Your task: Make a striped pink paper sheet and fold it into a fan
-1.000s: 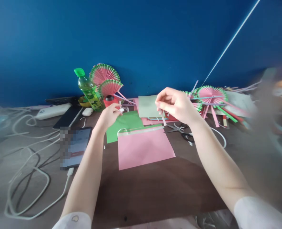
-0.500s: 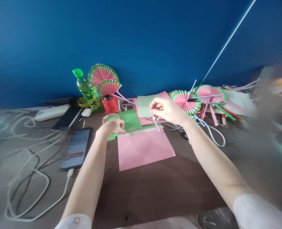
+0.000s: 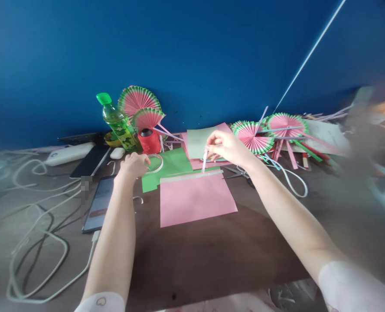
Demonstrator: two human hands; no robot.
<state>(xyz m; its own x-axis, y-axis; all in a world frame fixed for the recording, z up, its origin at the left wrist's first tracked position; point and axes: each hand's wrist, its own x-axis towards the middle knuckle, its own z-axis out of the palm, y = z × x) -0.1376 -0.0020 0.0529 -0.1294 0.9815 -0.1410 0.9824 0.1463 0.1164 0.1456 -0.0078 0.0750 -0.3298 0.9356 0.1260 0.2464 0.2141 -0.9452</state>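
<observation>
My left hand (image 3: 133, 166) rests curled on the green paper sheet (image 3: 168, 169), its fingers on a clear tape roll (image 3: 155, 164). My right hand (image 3: 225, 147) hovers above the top edge of the pink paper sheet (image 3: 195, 198) and pinches a thin white strip (image 3: 205, 159) that hangs down to a white tape line (image 3: 192, 176) along that edge. A pale green sheet (image 3: 197, 141) lies just behind my right hand.
A green bottle (image 3: 116, 122), a red thread spool (image 3: 149, 141) and pink-green paper fans (image 3: 139, 103) stand at the blue wall. More fans and strips (image 3: 278, 130) lie at the right, scissors (image 3: 239, 172) beside them. Left are a phone (image 3: 100, 203) and white cables (image 3: 39, 242).
My left hand has moved left onto the tape roll. My right hand has drawn the white strip up from the pink sheet's top edge.
</observation>
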